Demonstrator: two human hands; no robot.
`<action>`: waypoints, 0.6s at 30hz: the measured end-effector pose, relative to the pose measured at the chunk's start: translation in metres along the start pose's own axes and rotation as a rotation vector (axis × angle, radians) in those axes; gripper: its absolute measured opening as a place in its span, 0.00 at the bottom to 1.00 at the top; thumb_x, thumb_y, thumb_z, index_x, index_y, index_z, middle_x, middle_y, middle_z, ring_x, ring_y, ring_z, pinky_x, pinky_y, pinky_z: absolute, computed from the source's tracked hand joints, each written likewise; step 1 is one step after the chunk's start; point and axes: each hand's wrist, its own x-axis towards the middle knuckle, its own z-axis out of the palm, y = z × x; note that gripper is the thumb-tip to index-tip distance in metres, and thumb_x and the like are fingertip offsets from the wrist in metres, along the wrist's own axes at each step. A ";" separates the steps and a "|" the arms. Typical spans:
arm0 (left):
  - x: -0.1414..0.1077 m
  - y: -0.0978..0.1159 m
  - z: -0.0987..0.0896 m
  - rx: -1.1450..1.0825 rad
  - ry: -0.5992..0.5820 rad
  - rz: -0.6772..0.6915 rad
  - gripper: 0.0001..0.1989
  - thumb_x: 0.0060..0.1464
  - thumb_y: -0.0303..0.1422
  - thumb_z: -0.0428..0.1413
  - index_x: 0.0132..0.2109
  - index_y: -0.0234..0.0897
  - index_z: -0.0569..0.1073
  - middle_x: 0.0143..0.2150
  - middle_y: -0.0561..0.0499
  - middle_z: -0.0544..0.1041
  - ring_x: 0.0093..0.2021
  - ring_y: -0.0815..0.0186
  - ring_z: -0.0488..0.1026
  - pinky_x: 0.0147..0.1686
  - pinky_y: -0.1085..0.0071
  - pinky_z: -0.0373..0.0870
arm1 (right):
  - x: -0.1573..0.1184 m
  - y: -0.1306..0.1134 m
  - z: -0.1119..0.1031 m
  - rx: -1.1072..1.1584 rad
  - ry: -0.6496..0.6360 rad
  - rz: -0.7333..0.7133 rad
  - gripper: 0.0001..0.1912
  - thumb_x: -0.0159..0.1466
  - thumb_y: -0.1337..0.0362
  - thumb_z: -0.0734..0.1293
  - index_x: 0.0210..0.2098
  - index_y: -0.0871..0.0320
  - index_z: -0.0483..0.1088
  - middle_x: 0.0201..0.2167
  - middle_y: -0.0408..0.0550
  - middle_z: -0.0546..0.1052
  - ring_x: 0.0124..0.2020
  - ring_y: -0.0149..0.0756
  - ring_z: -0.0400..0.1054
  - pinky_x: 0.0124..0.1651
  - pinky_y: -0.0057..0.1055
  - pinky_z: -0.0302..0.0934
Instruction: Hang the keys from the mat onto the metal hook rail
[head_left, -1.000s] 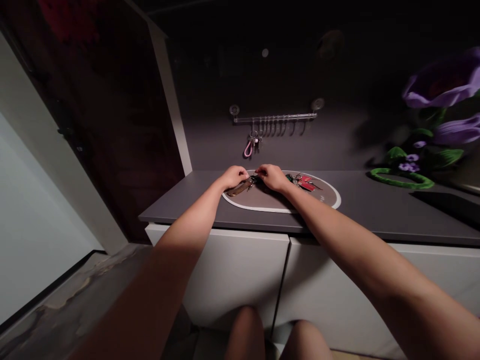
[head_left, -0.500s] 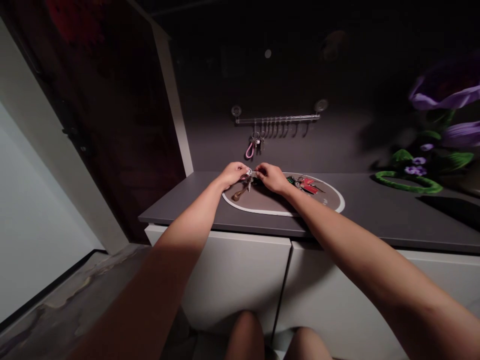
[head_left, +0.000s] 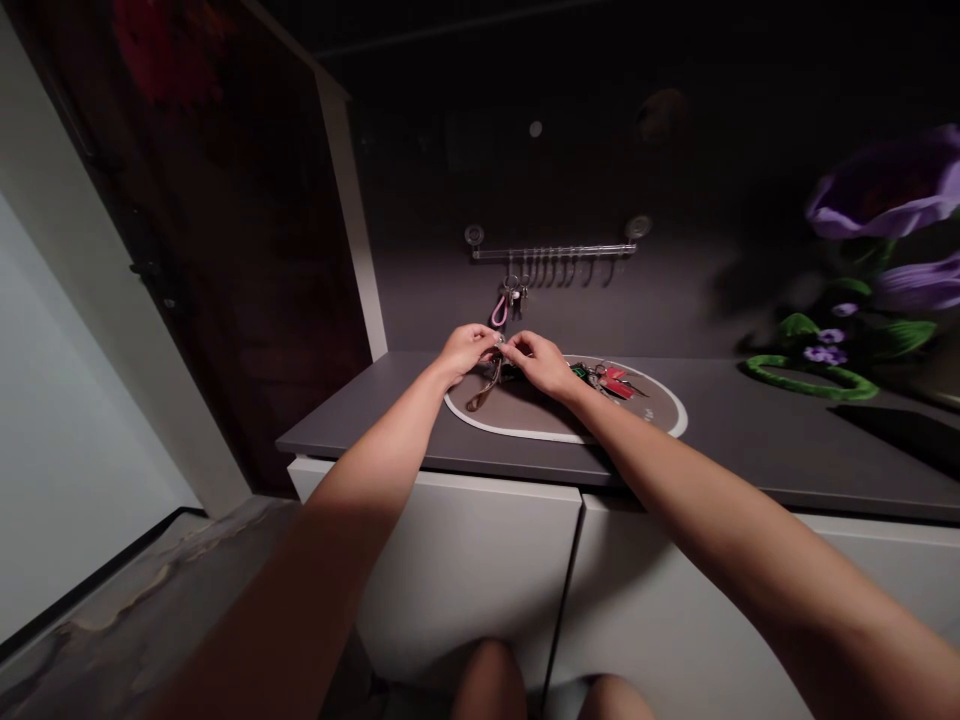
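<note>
My left hand (head_left: 465, 354) is closed in a pinch on a bunch of keys with a brown strap (head_left: 484, 393), which dangles over the left end of a brown oval mat (head_left: 551, 437) with a white rim. My right hand (head_left: 541, 364) meets it from the right, thumb and fingers pinched at the metal top of the same bunch. The fingers partly hide the ring and keys. Just right of my right hand, a pile of keys with red tags (head_left: 616, 382) lies on the mat.
A clear rail with hooks (head_left: 555, 253) is fixed to the dark wall. Keys with a pink loop (head_left: 500, 310) hang at its left end. Purple artificial flowers (head_left: 885, 200) stand at right on the grey counter (head_left: 360, 405). A dark door (head_left: 247, 250) is at left.
My right hand has moved left, its fingertips now meeting those of my left hand at the bunch of keys. The view has tilted slightly upward.
</note>
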 end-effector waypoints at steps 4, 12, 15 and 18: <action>-0.001 0.002 0.000 -0.020 0.015 0.014 0.08 0.45 0.31 0.59 0.30 0.30 0.70 0.23 0.54 0.70 0.23 0.76 0.67 0.30 0.75 0.66 | 0.002 0.005 0.002 0.021 0.009 -0.012 0.11 0.57 0.57 0.62 0.30 0.59 0.67 0.28 0.44 0.72 0.29 0.29 0.62 0.35 0.26 0.55; -0.002 0.006 0.000 -0.086 0.037 -0.020 0.05 0.44 0.27 0.59 0.29 0.29 0.70 0.24 0.53 0.72 0.27 0.74 0.70 0.36 0.72 0.70 | 0.006 0.013 0.002 0.006 0.053 -0.033 0.09 0.56 0.60 0.62 0.29 0.59 0.68 0.29 0.45 0.72 0.32 0.30 0.63 0.38 0.27 0.56; -0.003 0.008 0.000 -0.107 0.055 -0.047 0.03 0.45 0.26 0.57 0.29 0.30 0.70 0.25 0.52 0.73 0.27 0.74 0.71 0.38 0.71 0.70 | 0.007 0.013 0.001 0.009 0.090 -0.034 0.09 0.56 0.60 0.63 0.28 0.59 0.69 0.29 0.46 0.72 0.33 0.31 0.63 0.39 0.28 0.56; -0.004 0.010 0.001 -0.137 0.076 -0.077 0.01 0.46 0.24 0.56 0.28 0.30 0.70 0.26 0.52 0.73 0.27 0.74 0.71 0.39 0.71 0.71 | 0.008 0.015 0.001 0.052 0.132 -0.036 0.08 0.55 0.61 0.63 0.28 0.60 0.69 0.30 0.46 0.72 0.33 0.31 0.63 0.39 0.29 0.56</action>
